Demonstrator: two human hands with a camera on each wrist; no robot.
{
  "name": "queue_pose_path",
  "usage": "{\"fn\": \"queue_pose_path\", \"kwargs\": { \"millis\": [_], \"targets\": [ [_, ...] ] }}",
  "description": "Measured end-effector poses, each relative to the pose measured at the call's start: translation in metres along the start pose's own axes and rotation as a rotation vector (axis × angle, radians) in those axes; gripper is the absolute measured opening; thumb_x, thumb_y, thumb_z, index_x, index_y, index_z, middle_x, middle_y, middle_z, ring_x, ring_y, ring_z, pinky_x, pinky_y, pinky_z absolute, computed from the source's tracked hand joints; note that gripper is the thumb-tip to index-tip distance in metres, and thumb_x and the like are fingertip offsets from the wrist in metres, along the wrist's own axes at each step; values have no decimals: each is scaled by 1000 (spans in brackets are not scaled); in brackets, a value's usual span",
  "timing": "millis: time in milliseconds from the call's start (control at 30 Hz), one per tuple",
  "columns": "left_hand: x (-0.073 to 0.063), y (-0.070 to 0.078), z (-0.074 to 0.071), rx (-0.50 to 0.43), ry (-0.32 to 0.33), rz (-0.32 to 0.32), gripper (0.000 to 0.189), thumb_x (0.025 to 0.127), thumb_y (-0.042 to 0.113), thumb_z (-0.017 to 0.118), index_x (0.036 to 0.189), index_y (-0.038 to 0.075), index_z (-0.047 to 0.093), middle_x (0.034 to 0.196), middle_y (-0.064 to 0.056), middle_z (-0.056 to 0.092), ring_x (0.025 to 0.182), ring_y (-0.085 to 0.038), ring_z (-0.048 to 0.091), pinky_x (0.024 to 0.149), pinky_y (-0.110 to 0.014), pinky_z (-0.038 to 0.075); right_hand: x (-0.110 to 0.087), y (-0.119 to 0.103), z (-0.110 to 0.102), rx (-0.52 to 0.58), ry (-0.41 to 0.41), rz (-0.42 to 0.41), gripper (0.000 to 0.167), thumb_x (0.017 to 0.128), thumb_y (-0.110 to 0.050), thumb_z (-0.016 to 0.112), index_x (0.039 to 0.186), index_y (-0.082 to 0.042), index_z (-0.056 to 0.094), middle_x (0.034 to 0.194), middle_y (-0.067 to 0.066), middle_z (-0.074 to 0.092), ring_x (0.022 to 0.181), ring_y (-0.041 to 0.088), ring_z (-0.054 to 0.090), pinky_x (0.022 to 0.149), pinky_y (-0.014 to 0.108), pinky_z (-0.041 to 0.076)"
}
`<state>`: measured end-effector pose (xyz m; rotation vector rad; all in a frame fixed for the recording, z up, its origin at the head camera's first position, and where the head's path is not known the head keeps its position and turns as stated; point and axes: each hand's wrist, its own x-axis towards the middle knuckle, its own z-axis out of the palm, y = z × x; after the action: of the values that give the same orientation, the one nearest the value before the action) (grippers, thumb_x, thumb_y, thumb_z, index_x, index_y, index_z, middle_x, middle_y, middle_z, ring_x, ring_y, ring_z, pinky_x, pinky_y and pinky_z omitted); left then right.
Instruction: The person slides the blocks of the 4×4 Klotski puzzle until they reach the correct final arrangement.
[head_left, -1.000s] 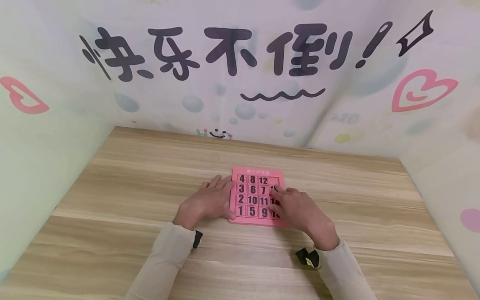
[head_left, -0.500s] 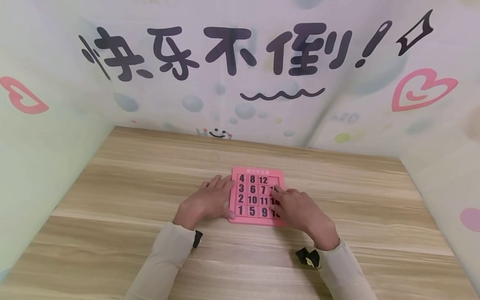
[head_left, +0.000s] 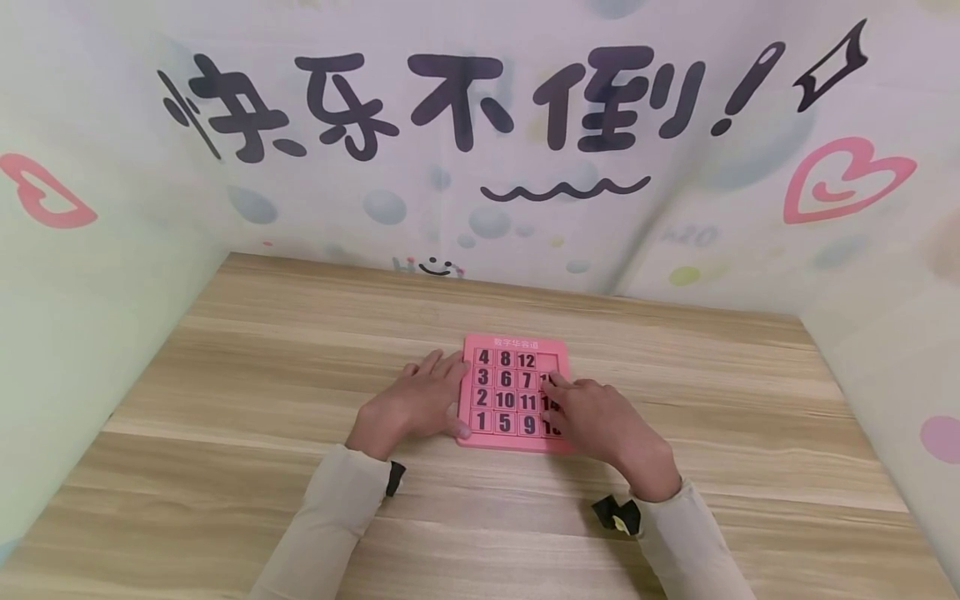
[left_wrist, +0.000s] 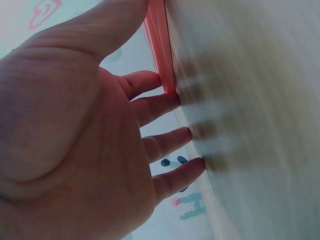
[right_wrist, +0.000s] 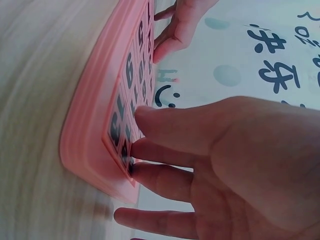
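A pink sliding number puzzle point(head_left: 516, 444) lies flat on the wooden table, its black-numbered tiles set in a square frame. The far right cell of its tray holds no tile. My left hand point(head_left: 420, 400) rests along the puzzle's left side, fingers extended, thumb at the near left corner; in the left wrist view, fingertips meet the frame's pink edge point(left_wrist: 162, 45) and the tabletop. Over the right column, my right hand point(head_left: 603, 421) touches tiles with its fingertips, partly covering their numbers. The right wrist view shows its thumb point(right_wrist: 150, 120) and fingers against the tiles, none curled around anything.
The wood-grain table point(head_left: 262, 350) stretches around the puzzle. A printed white backdrop point(head_left: 337, 208) with large dark characters stands along its far edge, and pale side panels flank it. Black straps point(head_left: 617, 515) show near the sleeve cuffs.
My right thumb has shifted slightly to the right over the tiles. The tiles, the puzzle and my left hand look unmoved.
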<state>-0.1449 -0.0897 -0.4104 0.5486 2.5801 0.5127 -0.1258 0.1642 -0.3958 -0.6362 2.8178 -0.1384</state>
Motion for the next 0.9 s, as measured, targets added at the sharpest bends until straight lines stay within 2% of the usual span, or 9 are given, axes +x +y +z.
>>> {"fn": "queue_pose_path", "kwargs": {
  "millis": [433, 667, 767, 900],
  "targets": [
    [0, 1, -1, -3, -3, -8, 98, 83, 42, 77, 157, 8, 23, 167, -13, 11, 153, -37, 3, 123, -57, 10, -2, 1, -1, 8, -8, -8, 48, 100, -29, 58, 143, -7, 53, 152, 16, 44, 123, 37, 57, 99, 52, 50],
    [0, 1, -1, -6, -3, -10, 98, 83, 41, 78, 157, 8, 23, 167, -13, 11, 153, -37, 4, 123, -57, 10, -1, 3, -4, 30, -11, -19, 47, 101, -29, 57, 143, -10, 53, 153, 13, 44, 127, 38, 54, 101, 56, 47],
    [0, 1, -1, -5, -3, -13, 98, 83, 41, 78, 158, 8, 23, 167, -12, 11, 153, -37, 3, 123, -56, 10, 0, 5, -4, 38, 37, -9, 51, 101, -32, 58, 147, -11, 49, 155, 12, 41, 135, 42, 47, 105, 62, 42],
    [0, 1, 0, -10, 1, -10, 98, 83, 41, 78, 157, 8, 24, 167, -12, 12, 153, -37, 4, 123, -57, 11, 3, 4, -1, 51, 95, 10, 58, 101, -37, 55, 151, -11, 43, 158, 12, 36, 144, 46, 30, 109, 69, 32]
  ]
}}
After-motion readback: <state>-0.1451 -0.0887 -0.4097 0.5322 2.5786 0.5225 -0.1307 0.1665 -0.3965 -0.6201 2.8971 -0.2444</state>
